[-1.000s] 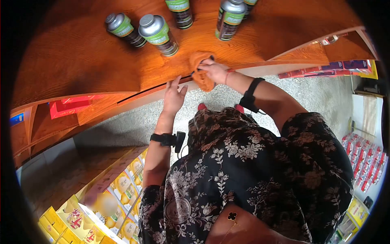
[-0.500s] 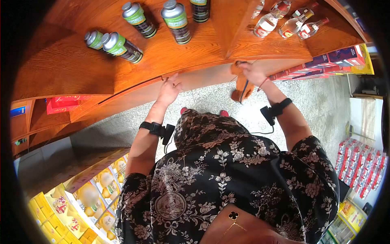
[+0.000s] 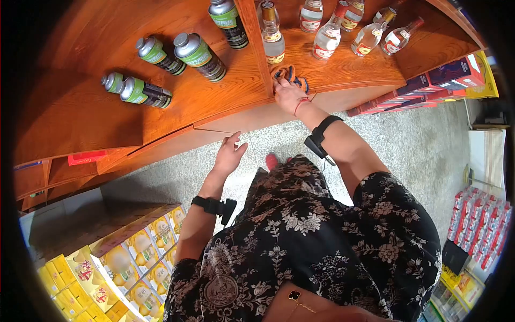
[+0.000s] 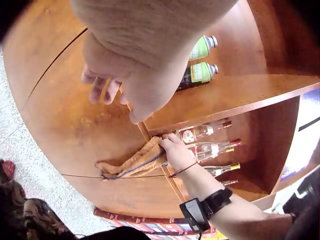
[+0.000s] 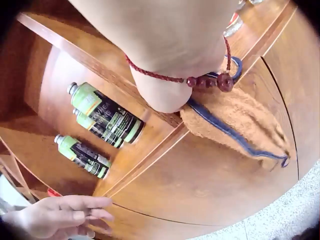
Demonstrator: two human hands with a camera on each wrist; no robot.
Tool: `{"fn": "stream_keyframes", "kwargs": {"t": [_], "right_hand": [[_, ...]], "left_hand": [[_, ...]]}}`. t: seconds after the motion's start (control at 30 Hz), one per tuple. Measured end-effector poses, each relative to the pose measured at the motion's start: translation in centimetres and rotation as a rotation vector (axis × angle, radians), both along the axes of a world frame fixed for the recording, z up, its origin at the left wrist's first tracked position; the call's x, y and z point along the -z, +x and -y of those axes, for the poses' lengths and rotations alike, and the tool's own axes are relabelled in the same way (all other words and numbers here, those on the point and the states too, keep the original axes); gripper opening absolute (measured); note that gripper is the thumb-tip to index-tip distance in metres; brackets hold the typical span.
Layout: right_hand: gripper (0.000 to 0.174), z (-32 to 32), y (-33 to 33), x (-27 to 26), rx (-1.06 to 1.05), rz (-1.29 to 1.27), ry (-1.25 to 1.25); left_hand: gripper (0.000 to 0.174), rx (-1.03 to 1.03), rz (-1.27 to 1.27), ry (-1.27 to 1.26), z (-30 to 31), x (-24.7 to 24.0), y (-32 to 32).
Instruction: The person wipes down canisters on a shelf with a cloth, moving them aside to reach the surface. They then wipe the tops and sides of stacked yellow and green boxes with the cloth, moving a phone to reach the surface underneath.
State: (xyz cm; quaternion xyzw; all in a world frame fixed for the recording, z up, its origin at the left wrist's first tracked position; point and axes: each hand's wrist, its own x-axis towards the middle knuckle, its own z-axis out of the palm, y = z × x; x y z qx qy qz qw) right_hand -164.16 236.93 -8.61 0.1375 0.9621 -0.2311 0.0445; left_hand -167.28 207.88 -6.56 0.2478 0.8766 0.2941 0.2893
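Orange terry cloth point(image 3: 291, 75), the only one, lies bunched in the head view under the right hand point(image 3: 290, 97), near the shelf point(image 3: 343, 72) edge and just beside the wooden divider point(image 3: 255, 40). Five green-labelled cans point(image 3: 200, 58) stand left of that divider, at least seven clear glass bottles point(image 3: 326, 42) right of it. A careless sweep could tip the nearest bottle, I judge, as the cloth lies so close to its base; whether they touch I cannot tell.

The left wrist view shows the right hand's fingers gripping the cloth, whose loose end drapes down the front panel point(image 4: 80, 125); at least four bottles and two cans appear. That dangling end might snag.

In the right wrist view three cans show; the left hand point(image 5: 65, 216) is free, its fingers extended, holding nothing.
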Motion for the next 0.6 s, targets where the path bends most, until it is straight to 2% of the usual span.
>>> {"fn": "stream_keyframes", "kwargs": {"t": [0.03,0.1,0.2,0.27,0.33,0.4,0.43,0.5,0.53,0.57,0.6], "right_hand": [[0.050,0.3,0.5,-0.6,-0.007,0.010,0.002],[0.051,-0.3,1.8,1.4,0.000,-0.030,0.000],[0.052,-3.1,4.3,2.2,0.001,-0.057,0.107],[0.052,-6.3,6.3,3.4,0.131,-0.049,0.126],[0.053,-9.5,8.4,3.0,0.200,0.045,0.359],[0.052,-12.4,9.6,2.0,0.375,0.129,0.246],[0.052,-13.4,10.0,2.5,0.373,0.129,0.242],[0.050,-15.0,10.8,3.9,0.471,0.017,0.061],[0.050,-15.8,10.3,7.3,0.470,0.017,0.061],[0.049,-16.5,9.6,12.9,0.294,0.004,0.289],[0.048,-17.1,9.2,15.8,0.111,-0.009,0.514]], "left_hand": [[0.054,0.014,-0.004,-0.032,-0.4,-0.5,0.0],[0.054,0.014,0.040,-0.016,-0.5,-0.2,-0.1],[0.054,0.023,0.078,0.024,-1.0,-0.1,-1.6],[0.054,0.041,0.029,0.049,-1.4,-0.2,-2.6],[0.053,0.044,0.014,0.059,-1.8,-1.0,-3.0],[0.054,0.028,0.025,0.018,-2.1,-1.3,-3.2],[0.054,0.026,0.024,0.015,-2.2,-1.0,-3.4],[0.053,0.071,0.023,0.056,-2.4,-0.2,-3.4],[0.053,0.070,0.023,0.056,-2.9,-0.6,-3.1],[0.052,0.089,0.032,0.049,-3.7,-1.3,-2.7],[0.052,0.104,0.043,0.041,-4.4,-1.8,-2.1]]}}
